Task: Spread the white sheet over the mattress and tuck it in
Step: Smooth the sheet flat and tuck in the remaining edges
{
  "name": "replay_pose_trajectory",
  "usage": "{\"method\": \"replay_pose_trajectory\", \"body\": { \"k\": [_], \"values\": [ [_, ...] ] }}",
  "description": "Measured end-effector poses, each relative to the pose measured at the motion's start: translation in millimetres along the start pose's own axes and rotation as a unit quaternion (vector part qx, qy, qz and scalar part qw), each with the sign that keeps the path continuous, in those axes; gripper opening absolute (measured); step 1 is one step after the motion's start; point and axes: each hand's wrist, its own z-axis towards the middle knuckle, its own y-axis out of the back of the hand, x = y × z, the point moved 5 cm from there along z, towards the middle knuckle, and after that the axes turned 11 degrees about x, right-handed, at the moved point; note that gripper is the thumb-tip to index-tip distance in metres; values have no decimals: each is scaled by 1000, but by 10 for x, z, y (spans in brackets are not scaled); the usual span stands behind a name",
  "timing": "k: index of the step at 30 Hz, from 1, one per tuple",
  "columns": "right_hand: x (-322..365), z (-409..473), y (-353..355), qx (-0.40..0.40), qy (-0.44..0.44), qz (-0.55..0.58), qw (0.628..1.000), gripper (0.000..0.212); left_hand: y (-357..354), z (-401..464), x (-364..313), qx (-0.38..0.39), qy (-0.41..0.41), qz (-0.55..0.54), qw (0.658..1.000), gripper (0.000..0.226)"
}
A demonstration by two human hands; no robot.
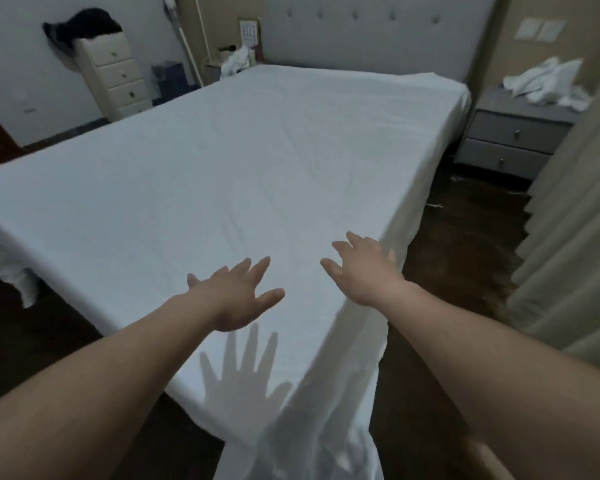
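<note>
The white sheet [229, 168] lies spread across the whole mattress, with light wrinkles. At the near corner it hangs down in loose folds toward the floor, and a flap droops at the left corner. My left hand [238, 294] hovers above the sheet near the foot corner, fingers straight and spread, casting a shadow below it. My right hand [362, 268] is also flat with spread fingers, over the sheet by the right edge of the bed. Neither hand holds anything.
A padded headboard [378, 32] stands at the far end. A grey nightstand [513, 140] with crumpled white cloth sits on the right, beside a curtain [575, 244]. A cream drawer unit [113, 77] with dark clothing stands far left. Dark wooden floor surrounds the bed.
</note>
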Motion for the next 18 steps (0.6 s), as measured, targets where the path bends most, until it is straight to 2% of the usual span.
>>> {"method": "replay_pose_trajectory", "body": {
  "k": [6, 12, 18],
  "values": [
    [-263, -453, 1778, 8, -62, 14, 998, 53, 1678, -578, -393, -19, -31, 19, 999, 80],
    [-527, -1010, 3589, 24, -96, 9, 995, 44, 3373, -1127, -1137, -23, -101, 10, 995, 82],
    [-1378, -790, 4843, -34, -118, 59, 991, 53, 4594, -760, -2354, -41, -154, 49, 986, 79]
  ]
}}
